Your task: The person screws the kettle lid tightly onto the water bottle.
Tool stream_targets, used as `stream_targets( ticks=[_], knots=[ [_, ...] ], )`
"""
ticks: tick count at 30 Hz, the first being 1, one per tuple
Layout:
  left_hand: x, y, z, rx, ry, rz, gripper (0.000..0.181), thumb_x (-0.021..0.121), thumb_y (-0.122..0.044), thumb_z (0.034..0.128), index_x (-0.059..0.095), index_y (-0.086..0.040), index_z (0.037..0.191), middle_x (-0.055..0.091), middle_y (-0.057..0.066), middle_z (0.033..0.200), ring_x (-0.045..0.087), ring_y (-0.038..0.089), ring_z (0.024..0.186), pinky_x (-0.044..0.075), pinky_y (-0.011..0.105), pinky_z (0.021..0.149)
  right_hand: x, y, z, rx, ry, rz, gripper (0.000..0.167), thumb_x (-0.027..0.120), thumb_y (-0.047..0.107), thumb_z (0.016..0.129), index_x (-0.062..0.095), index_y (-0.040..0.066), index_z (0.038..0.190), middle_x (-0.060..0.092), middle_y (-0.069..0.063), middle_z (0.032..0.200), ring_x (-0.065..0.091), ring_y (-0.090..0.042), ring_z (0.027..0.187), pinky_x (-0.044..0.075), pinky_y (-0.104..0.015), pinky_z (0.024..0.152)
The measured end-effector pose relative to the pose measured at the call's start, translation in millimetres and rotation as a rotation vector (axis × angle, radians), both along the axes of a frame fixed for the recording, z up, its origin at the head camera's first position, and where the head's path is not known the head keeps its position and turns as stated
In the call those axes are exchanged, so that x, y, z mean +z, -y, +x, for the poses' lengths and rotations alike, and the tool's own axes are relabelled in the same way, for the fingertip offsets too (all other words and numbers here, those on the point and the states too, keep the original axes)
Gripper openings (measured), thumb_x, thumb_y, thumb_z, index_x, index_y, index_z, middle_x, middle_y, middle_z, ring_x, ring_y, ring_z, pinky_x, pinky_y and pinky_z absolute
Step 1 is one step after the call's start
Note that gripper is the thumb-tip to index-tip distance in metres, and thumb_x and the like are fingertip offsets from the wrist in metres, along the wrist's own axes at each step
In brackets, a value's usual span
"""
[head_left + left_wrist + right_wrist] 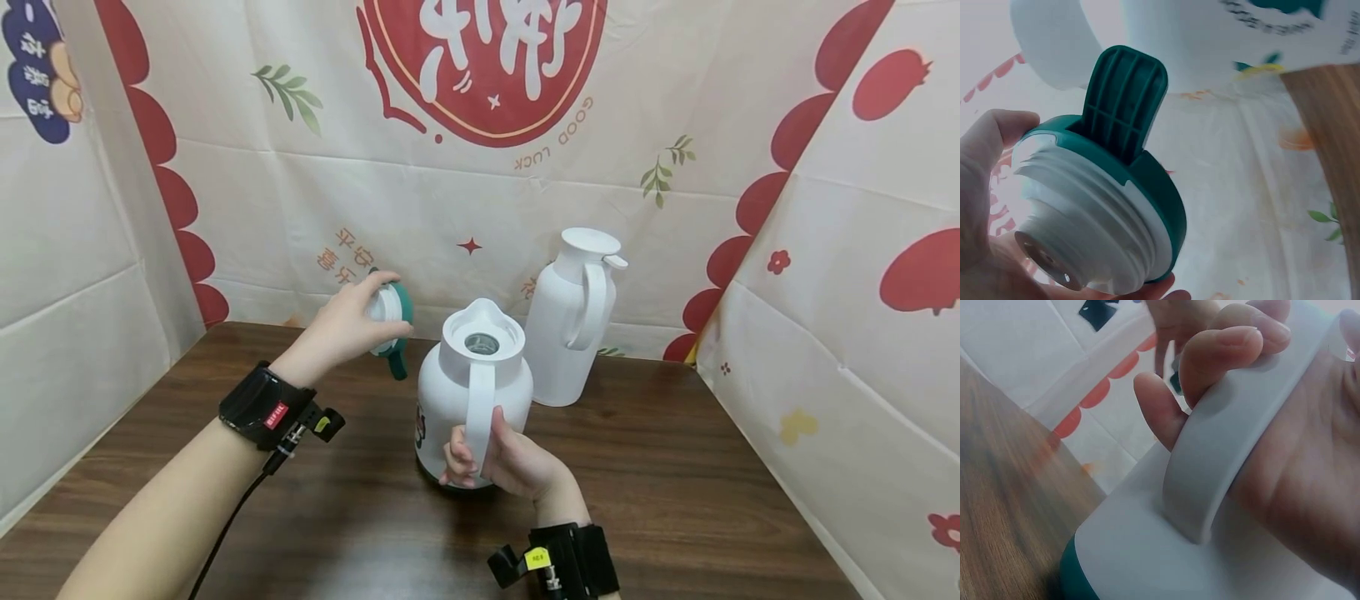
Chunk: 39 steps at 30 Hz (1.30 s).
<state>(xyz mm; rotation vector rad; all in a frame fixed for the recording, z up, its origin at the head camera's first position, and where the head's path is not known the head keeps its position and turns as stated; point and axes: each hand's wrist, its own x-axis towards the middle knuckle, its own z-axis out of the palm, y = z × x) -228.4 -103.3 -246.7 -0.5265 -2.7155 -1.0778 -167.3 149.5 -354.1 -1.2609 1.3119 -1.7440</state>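
Observation:
In the head view my left hand (348, 321) holds a green and white screw lid (390, 317) in the air, left of a white thermos jug (442, 396). The left wrist view shows the lid's white threaded underside and its green lever (1125, 94); thumb and fingers grip its rim. My right hand (517, 458) grips the jug's handle (480, 408), fingers curled round it, as the right wrist view also shows. The jug's mouth (482, 342) is uncovered and its spout points away from me. A green base (1079, 575) shows under the jug in the right wrist view.
Behind the jug to the right stands a taller white jug (566, 325) with its lid on. The dark wooden table (660, 492) ends at a printed cloth backdrop (420, 200), with further cloth panels along both sides. A cable (232, 525) runs from the left wristband.

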Motion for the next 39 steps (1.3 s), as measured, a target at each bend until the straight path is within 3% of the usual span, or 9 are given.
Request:
stream_targets(
  ticks=[7, 13, 22, 31, 39],
  knots=[
    [20.0, -13.7, 5.1, -0.016, -0.059, 0.127, 0.075, 0.073, -0.04, 0.0808, 0.037, -0.023, 0.144, 0.045, 0.015, 0.129, 0.046, 0.033, 0.108, 0.047, 0.05, 0.077, -0.8, 0.1, 0.1, 0.001, 0.011, 0.004, 0.062, 0.008, 0.067, 0.091, 0.044, 0.016, 0.089, 0.036, 0.002, 0.078, 0.037, -0.017, 0.067, 0.041, -0.04, 0.092],
    [37.7, -25.7, 10.8, -0.006, -0.116, 0.169, 0.074, 0.074, -0.041, 0.0796, 0.037, -0.027, 0.143, 0.043, 0.014, 0.127, 0.045, 0.032, 0.107, 0.048, 0.052, 0.077, 0.9, 0.2, -0.4, -0.006, 0.014, 0.004, 0.062, 0.01, 0.068, 0.091, 0.044, 0.016, 0.089, 0.036, 0.002, 0.077, 0.034, -0.021, 0.066, 0.042, -0.04, 0.092],
    [55.2, -41.4, 14.4, -0.009, -0.181, 0.283, 0.072, 0.076, -0.039, 0.0792, 0.038, -0.029, 0.139, 0.043, 0.012, 0.13, 0.047, 0.032, 0.108, 0.049, 0.05, 0.078, -0.2, 0.2, -0.5, 0.002, 0.013, 0.007, 0.062, 0.012, 0.068, 0.091, 0.043, 0.016, 0.088, 0.037, 0.002, 0.078, 0.033, -0.023, 0.065, 0.041, -0.04, 0.092],
    [54.5, -56.4, 13.7, -0.112, -0.149, 0.529, 0.074, 0.079, -0.029, 0.0782, 0.032, -0.025, 0.135, 0.039, 0.012, 0.13, 0.049, 0.031, 0.107, 0.05, 0.042, 0.081, -1.4, 0.7, -1.0, 0.001, 0.002, 0.006, 0.061, 0.011, 0.068, 0.092, 0.044, 0.016, 0.088, 0.036, 0.002, 0.078, 0.032, -0.026, 0.064, 0.041, -0.042, 0.092],
    [39.4, -73.0, 11.6, -0.219, -0.155, 0.74, 0.069, 0.08, -0.02, 0.0772, 0.03, -0.021, 0.125, 0.039, 0.012, 0.121, 0.049, 0.027, 0.105, 0.047, 0.04, 0.081, -0.7, 0.6, -0.9, -0.005, 0.02, 0.014, 0.061, 0.012, 0.069, 0.091, 0.044, 0.017, 0.089, 0.036, 0.002, 0.077, 0.034, -0.021, 0.065, 0.041, -0.04, 0.092]
  ],
)
